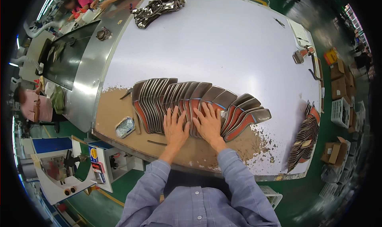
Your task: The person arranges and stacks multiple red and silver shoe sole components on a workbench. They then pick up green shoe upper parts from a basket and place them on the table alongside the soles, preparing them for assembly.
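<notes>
A long row of overlapping curved pieces (187,92), dark brown at the far end and orange-red nearer me, fans across the worn front of the table. They look like cut leather-like parts, but I cannot tell their exact kind. My left hand (175,129) rests on the near ends at the middle of the row, fingers stretched out. Just right of it, my right hand (209,123) lies with fingers spread on the orange-red parts. Neither hand grips anything. Under my palms the pieces are hidden.
Left of the row sits a foil-like lump (125,127); a thin dark rod (157,142) lies near the front edge. A second stack of pieces (305,137) is at the right edge. Shiny dark bundles (161,6) lie at the back. Other people work at the left.
</notes>
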Available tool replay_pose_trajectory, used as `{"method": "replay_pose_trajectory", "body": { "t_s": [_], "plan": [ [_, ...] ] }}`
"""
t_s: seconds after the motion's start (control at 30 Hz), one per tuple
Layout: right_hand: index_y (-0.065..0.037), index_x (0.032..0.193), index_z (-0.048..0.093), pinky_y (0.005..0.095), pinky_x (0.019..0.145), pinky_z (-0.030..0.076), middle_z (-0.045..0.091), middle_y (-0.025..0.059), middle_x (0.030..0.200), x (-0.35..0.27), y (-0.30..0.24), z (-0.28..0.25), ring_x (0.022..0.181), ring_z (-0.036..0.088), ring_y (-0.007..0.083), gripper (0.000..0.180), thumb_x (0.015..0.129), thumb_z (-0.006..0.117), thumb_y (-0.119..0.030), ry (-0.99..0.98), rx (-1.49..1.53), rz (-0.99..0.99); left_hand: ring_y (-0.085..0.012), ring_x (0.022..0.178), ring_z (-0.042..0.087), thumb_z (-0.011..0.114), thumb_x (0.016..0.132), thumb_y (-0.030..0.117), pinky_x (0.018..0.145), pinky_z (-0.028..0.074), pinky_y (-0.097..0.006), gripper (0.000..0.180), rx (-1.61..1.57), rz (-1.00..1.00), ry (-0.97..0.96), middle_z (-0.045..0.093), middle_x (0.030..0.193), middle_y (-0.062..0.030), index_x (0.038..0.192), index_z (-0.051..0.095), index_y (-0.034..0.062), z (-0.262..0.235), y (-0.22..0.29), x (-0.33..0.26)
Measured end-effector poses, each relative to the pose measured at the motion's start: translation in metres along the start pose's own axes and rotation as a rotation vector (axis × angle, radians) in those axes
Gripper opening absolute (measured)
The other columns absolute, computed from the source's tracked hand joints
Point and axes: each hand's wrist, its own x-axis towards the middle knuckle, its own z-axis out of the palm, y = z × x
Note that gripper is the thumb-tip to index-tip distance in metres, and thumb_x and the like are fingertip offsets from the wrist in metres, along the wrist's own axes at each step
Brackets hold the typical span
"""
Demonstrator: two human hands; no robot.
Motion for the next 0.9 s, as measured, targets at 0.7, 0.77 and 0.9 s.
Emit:
{"method": "replay_pose_trajectory", "body": {
  "t_s": [0.7,0.77,0.9],
  "plan": [
    [-0.017,0.127,0.067,0.0590,0.114,0.033,0.050,0.0160,0.148,-0.002,-0.014,0.016,0.138,0.045,0.0386,0.035,0.092,0.066,-0.020,0.042,0.060,0.079,-0.0390,0.150,0.028,0.063,0.093,0.017,0.120,0.022,-0.055,0.050,-0.016,0.002,0.016,0.039,0.159,-0.0123,0.142,0.056,0.0127,0.002,-0.007,-0.002],
    [-0.018,0.128,0.067,0.0587,0.114,0.033,0.051,0.0146,0.148,0.003,-0.023,0.021,0.138,0.044,0.0384,0.035,0.093,0.065,-0.021,0.003,0.123,-0.027,-0.0386,0.149,0.029,0.065,0.093,0.018,0.120,0.023,-0.055,0.051,-0.011,0.002,0.015,0.039,0.159,-0.0122,0.142,0.055,0.0127,0.003,-0.009,-0.002],
    [-0.014,0.129,0.066,0.0575,0.115,0.032,0.052,0.0113,0.148,-0.010,-0.006,0.026,0.137,0.044,0.0377,0.036,0.093,0.065,-0.021,-0.010,-0.063,0.051,-0.0381,0.150,0.029,0.063,0.093,0.018,0.120,0.022,-0.055,0.052,-0.010,0.001,0.002,0.040,0.159,-0.0118,0.144,0.053,0.0116,0.001,-0.009,-0.002]
  ]
}}
